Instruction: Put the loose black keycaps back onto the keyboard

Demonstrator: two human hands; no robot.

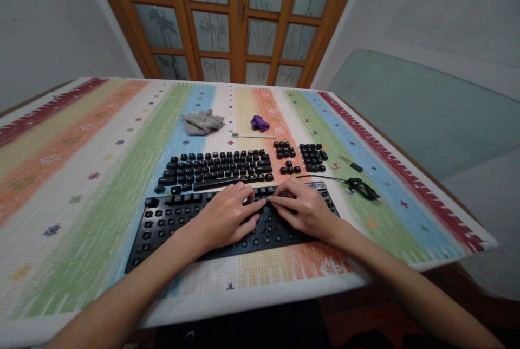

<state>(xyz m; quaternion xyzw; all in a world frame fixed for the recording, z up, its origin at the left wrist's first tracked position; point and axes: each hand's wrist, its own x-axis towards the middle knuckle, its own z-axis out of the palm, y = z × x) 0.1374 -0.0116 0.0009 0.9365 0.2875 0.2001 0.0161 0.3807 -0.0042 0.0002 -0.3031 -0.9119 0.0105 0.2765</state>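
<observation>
Over keyboard (173, 225), my left hand (228, 212), right hand (304, 205) reach from seven, four o'clock, fingers curled, can't tell grip; long axis nine-to-three, top edge twelve.

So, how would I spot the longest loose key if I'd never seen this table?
On the striped tablecloth, find the black keyboard beneath the left hand and right hand. Just beyond its far edge lie rows of loose keycaps; look along the row nearest the keyboard. The longest loose key is the slim black bar there, far longer than any keycap beside it.
</observation>
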